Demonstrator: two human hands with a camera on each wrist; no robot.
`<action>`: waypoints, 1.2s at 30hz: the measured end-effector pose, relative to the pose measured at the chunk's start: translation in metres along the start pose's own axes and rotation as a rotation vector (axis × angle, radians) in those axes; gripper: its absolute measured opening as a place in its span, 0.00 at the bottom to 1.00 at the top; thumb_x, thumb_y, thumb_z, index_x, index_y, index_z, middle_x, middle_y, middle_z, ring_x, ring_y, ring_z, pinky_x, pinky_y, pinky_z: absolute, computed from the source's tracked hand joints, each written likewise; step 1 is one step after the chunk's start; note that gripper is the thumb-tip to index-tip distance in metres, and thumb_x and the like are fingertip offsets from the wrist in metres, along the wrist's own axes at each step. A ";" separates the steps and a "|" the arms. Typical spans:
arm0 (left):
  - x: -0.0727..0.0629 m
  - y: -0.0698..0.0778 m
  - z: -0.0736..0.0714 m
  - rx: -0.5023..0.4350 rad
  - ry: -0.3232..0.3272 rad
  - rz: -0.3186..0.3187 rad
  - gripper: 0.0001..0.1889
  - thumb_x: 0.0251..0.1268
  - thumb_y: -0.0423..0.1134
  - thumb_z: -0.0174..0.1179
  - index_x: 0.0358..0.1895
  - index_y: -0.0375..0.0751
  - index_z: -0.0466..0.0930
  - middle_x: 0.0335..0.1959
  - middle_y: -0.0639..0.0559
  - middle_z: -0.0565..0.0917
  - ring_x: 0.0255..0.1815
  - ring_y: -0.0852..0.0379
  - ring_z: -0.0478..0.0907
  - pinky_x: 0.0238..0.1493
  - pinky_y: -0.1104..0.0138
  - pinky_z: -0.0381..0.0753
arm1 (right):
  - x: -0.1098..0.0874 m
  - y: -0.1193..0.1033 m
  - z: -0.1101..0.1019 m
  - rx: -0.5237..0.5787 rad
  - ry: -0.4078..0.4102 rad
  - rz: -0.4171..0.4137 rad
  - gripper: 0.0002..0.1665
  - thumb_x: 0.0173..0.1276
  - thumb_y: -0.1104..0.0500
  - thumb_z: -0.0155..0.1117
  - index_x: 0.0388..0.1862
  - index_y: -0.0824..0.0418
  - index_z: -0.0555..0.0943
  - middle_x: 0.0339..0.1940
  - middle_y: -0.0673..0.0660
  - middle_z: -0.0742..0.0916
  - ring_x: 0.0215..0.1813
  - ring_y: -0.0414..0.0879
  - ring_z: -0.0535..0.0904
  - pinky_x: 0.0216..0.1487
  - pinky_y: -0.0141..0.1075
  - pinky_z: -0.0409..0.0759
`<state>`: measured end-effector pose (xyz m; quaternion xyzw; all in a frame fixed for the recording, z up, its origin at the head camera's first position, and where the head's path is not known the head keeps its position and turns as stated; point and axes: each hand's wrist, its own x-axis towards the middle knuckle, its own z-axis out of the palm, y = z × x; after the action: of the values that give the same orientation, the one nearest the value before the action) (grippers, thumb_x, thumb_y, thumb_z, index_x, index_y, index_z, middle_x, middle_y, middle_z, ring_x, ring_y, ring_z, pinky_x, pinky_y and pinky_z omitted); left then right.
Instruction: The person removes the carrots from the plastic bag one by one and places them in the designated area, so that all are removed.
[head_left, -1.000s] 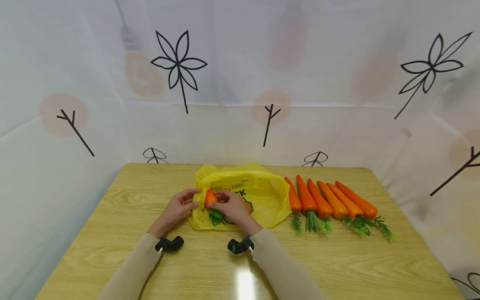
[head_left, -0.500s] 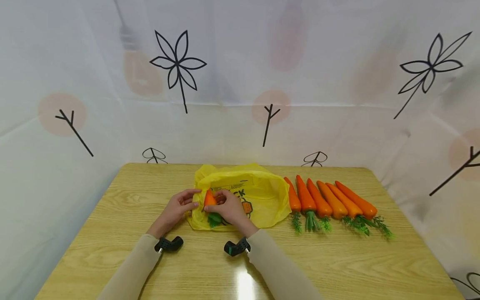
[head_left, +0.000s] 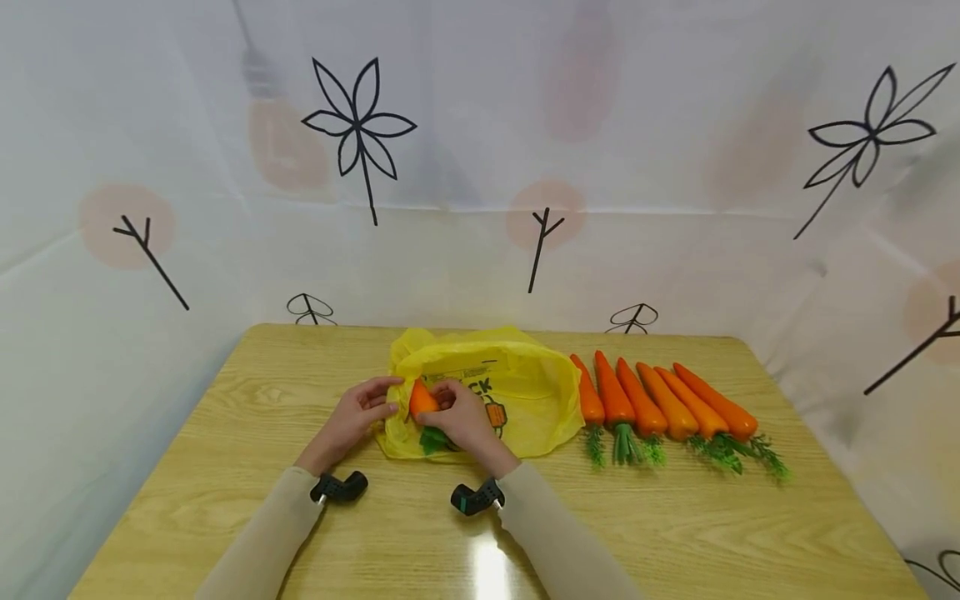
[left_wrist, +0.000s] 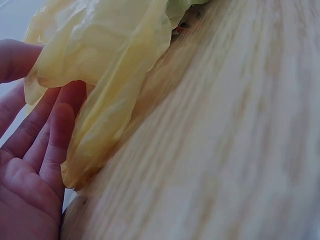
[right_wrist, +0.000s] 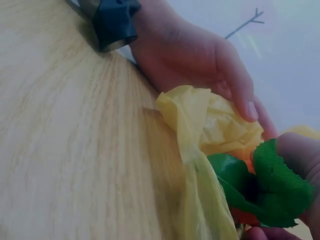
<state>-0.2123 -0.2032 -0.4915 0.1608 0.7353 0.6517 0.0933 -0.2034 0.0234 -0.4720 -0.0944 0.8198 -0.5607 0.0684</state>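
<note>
A thin yellow plastic bag [head_left: 532, 417] lies on the table with its mouth spread toward me. My left hand [head_left: 354, 418] pinches its left edge; in the left wrist view the crumpled film passes between thumb and fingers [left_wrist: 30, 135]. Inside the bag's left end, my right hand [head_left: 467, 423] grips an orange, tapering artificial vegetable [head_left: 422, 398], pointed end up. Broad green cloth leaves [right_wrist: 280, 185] hang from its lower end, beside the right fingers in the right wrist view. Part of the orange body is hidden by the right hand.
Several orange carrots [head_left: 648, 407] with feathery green tops lie in a slanted row right of the bag, the leftmost close against it. They rest on a wooden table [head_left: 637, 517]. A white printed cloth [head_left: 465, 275] hangs behind the table.
The right hand has shifted slightly within the bag, and less of the green leaves shows in the head view. The left hand stays at the bag's edge.
</note>
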 end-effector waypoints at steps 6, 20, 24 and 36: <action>0.003 0.002 -0.001 0.008 0.003 0.018 0.24 0.72 0.35 0.61 0.68 0.32 0.70 0.66 0.34 0.72 0.52 0.56 0.80 0.49 0.67 0.81 | 0.001 -0.005 -0.005 0.015 -0.001 0.016 0.23 0.58 0.56 0.77 0.50 0.57 0.80 0.42 0.54 0.82 0.41 0.47 0.77 0.43 0.42 0.79; 0.002 0.003 0.001 0.008 0.009 0.022 0.23 0.72 0.33 0.59 0.68 0.32 0.71 0.65 0.33 0.72 0.51 0.57 0.80 0.48 0.67 0.81 | -0.006 -0.011 -0.023 0.094 -0.009 0.048 0.21 0.62 0.57 0.73 0.53 0.58 0.79 0.48 0.57 0.81 0.48 0.51 0.78 0.47 0.44 0.80; 0.001 0.004 0.001 -0.004 0.014 0.016 0.23 0.72 0.31 0.59 0.68 0.31 0.70 0.65 0.32 0.72 0.52 0.57 0.80 0.48 0.67 0.81 | -0.009 -0.011 -0.030 0.098 -0.003 0.051 0.22 0.62 0.56 0.73 0.54 0.57 0.79 0.49 0.57 0.81 0.47 0.50 0.77 0.46 0.42 0.81; 0.000 0.003 0.001 -0.016 0.012 0.014 0.24 0.72 0.31 0.60 0.68 0.30 0.70 0.64 0.31 0.73 0.53 0.57 0.80 0.49 0.66 0.81 | -0.023 -0.011 -0.055 0.057 0.021 -0.015 0.21 0.64 0.58 0.72 0.55 0.58 0.79 0.51 0.57 0.82 0.47 0.52 0.78 0.46 0.42 0.81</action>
<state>-0.2112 -0.2023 -0.4891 0.1611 0.7295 0.6591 0.0856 -0.1920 0.0742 -0.4414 -0.0928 0.8033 -0.5854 0.0580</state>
